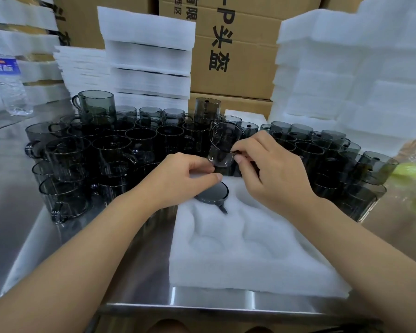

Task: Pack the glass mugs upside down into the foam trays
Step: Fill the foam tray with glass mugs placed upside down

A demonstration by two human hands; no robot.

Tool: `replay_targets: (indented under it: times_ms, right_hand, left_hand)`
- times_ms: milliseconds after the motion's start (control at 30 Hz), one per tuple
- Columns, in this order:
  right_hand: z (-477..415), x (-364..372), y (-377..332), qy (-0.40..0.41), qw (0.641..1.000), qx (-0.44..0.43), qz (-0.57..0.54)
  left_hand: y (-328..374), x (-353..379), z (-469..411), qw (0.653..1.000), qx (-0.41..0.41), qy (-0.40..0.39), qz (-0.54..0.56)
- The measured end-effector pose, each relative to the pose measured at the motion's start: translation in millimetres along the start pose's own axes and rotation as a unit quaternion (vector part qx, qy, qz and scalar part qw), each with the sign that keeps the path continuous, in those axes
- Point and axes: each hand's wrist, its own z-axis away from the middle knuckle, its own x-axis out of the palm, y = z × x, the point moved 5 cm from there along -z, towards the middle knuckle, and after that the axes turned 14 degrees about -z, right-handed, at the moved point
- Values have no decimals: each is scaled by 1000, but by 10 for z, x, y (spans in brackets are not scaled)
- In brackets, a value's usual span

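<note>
Glass mug (pixel 222 145), smoky grey, is held in the air between both hands, just above the far edge of the foam tray (pixel 250 248). Left of it, the left hand (pixel 185 179) pinches the mug's lower edge with thumb and forefinger. Right of it, the right hand (pixel 274 169) pinches the handle. The mug appears tilted with its mouth uppermost, so inversion is judged not yet done. Directly below the grip, a seated mug (pixel 211 192) sits base-up in a pocket, its handle toward the person.

Recommended: turn the mug fully over above the vacant pocket just right of the seated one. Line the handle with its slot and lower squarely, avoiding glass on glass. The loose mugs (pixel 87 152) stand close behind the grip.

Surface: a reflective steel table (pixel 17 200). Far left of the grip stands a water bottle (pixel 9 80). The loose mugs crowd both sides of the grip. Foam stacks (pixel 149 56) and cartons (pixel 231 68) rise beyond it, and a taller foam pile (pixel 346 80) stands to its right. Tray pockets nearer the person are unfilled.
</note>
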Motion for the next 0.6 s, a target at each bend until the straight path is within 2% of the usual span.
replay_targets:
  times_ms: [133, 267, 600]
  right_hand:
    - [18, -21, -69, -14, 999, -12, -51]
    - [33, -2, -74, -55, 992, -11, -110]
    - [39, -5, 20, -11, 987, 29, -160]
  left_hand:
    - [24, -19, 4, 998, -10, 25, 58]
    - [119, -33, 48, 996, 45, 42, 71]
    - [161, -54, 58, 989, 80, 57, 108]
